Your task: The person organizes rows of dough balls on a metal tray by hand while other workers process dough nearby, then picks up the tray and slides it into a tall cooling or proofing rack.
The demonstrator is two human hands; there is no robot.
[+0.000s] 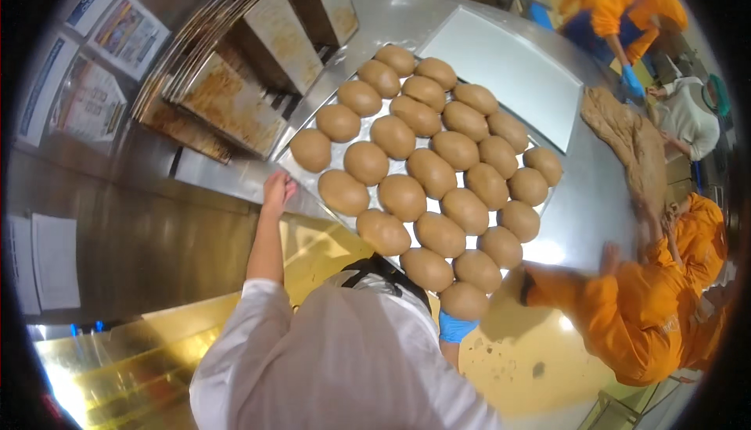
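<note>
A metal tray [303, 182] full of round brown dough balls [393, 136] lies slanted before me, its near side out past the table edge. At its left corner is my bare left hand [279, 190], its fingers curled closed against the rim. My right hand [456, 327], in a blue glove, grips the near right corner from below. The dough ball [464, 301] at that corner hides most of its fingers. The dough balls sit close together in rows, several of them touching.
Stained baking trays [227, 105] stand on edge at the left. A white board [508, 70] lies beyond my tray on the steel table [559, 219]. At the right, co-workers in orange [649, 305] and a person in white surround a large dough mass [626, 136].
</note>
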